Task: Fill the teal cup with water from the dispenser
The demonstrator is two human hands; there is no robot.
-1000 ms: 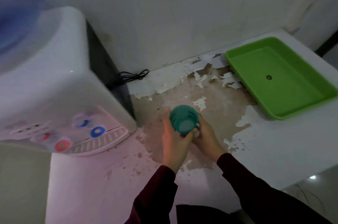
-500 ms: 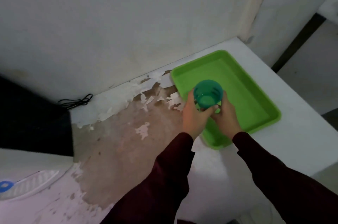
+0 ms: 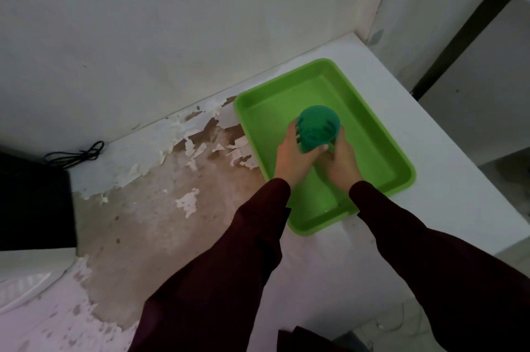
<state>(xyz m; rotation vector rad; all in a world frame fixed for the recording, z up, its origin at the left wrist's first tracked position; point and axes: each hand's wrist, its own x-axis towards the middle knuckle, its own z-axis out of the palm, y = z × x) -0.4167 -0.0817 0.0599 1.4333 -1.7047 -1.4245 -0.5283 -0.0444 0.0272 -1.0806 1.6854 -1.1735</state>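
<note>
The teal cup (image 3: 317, 129) is held upright over the middle of the green tray (image 3: 381, 133), with water in it. My left hand (image 3: 292, 159) wraps its left side and my right hand (image 3: 341, 160) wraps its right side, both clasped around its lower part. Whether the cup's base touches the tray floor is hidden by my hands. The white dispenser's drip tray (image 3: 25, 291) and dark back (image 3: 31, 199) show only at the far left edge; its taps are out of view.
The white table top (image 3: 447, 168) has a large patch of peeled paint (image 3: 160, 202) between dispenser and tray. A black cable (image 3: 74, 152) lies by the wall. The table's right edge drops off close beside the tray.
Both hands carried the cup from in front of the dispenser rightward to over the green tray. The view swung right, so most of the dispenser left the frame.
</note>
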